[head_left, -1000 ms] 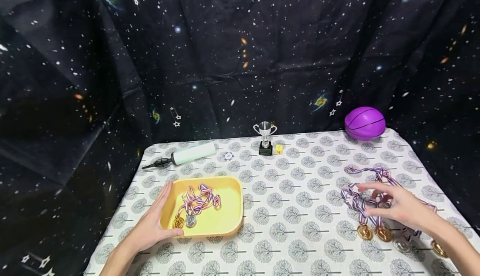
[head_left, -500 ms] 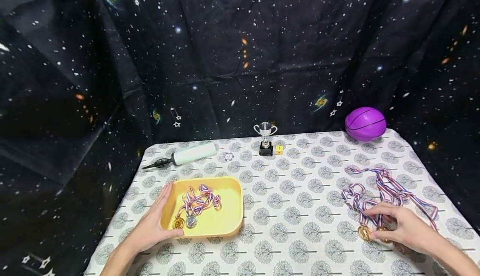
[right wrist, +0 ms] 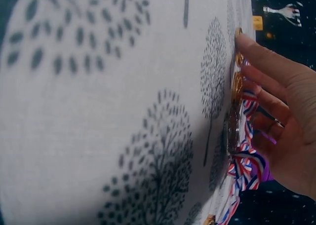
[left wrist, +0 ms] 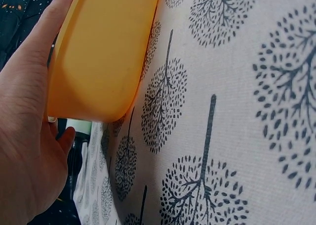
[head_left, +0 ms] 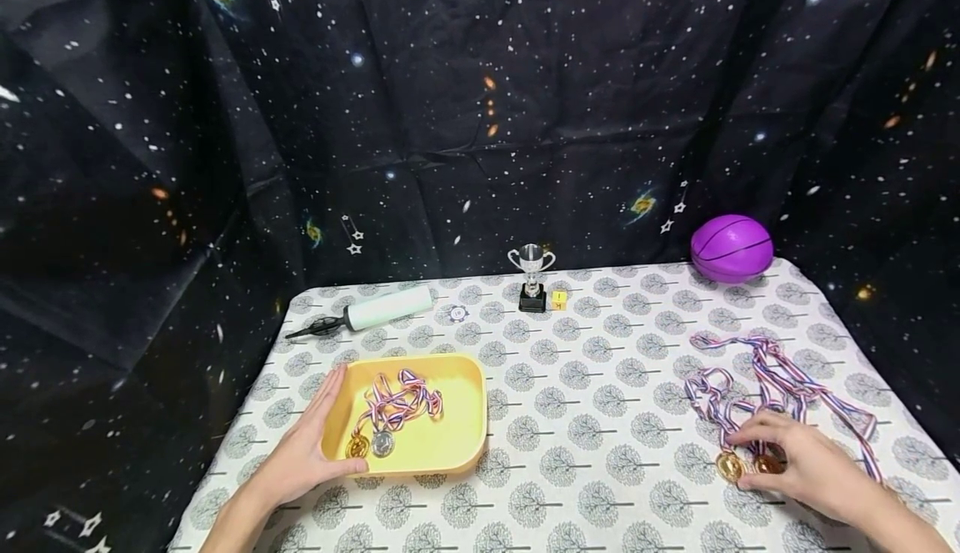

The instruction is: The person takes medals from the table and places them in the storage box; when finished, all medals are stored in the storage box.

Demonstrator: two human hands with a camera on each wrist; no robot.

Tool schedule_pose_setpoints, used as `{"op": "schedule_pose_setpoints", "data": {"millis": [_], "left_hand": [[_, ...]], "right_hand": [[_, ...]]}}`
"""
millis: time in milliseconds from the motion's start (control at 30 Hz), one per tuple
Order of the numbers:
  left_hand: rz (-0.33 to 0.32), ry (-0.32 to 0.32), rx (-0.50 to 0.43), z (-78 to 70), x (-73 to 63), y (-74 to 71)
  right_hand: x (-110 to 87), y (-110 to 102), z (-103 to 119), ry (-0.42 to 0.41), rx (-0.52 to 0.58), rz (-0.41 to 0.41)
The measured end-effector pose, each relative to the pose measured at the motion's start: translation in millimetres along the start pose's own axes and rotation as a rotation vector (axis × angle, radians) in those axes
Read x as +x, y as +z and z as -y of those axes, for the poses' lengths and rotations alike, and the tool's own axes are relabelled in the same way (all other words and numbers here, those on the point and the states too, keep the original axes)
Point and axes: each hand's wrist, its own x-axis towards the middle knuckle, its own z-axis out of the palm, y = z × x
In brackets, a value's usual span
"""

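My left hand holds the left end of a yellow plastic tub, thumb at the near rim and fingers along the far left side. Inside the tub lie a gold medal and a silver medal with tangled striped ribbons. On the right of the table, my right hand pinches another gold medal between thumb and index finger. A darker gold medal shows in the gap of that hand. Red, white and blue ribbons spread behind it; the hand hides other medals.
At the back stand a small silver trophy cup and a yellow lettered cube. A hand pump and a poker chip lie behind the tub. A purple ball sits at the far right corner before a dark star-patterned cloth.
My right hand has come down and toward me, from above the ribbons to the gold medal, its thumb and index finger closing in. My left hand and the tub have stayed put.
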Motion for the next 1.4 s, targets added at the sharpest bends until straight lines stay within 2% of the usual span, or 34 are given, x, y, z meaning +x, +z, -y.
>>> {"op": "schedule_pose_setpoints", "data": {"millis": [133,400,633,767,933,1200,1400], "left_hand": [[0.006,-0.004,-0.005,0.6,1.0,-0.1],[0.006,-0.008,-0.004,-0.4,1.0,-1.0],[-0.002,-0.001,0.01,-1.8,2.1,-2.0],[-0.005,0.005,0.013,-1.1,2.0,-1.9],[-0.005,0.006,0.009,0.4,1.4,-1.3],[-0.008,0.006,0.018,-0.2,-1.0,-0.5],[-0.007,0.002,0.02,-2.5,-1.0,-0.6]], "right_hand": [[2.1,-3,5,-0.026,-0.115,0.025],[3.9,-2,7,-0.049,-0.126,-0.006],[3.2,-2,7,0.001,-0.04,-0.011],[8.3,-7,7,-0.025,0.043,-0.057],[21.2,-21,9,-0.086,0.121,-0.108],[42.3,-49,21,-0.011,0.146,-0.088],[67.1,-71,30,-0.041,0.207,-0.103]]}}
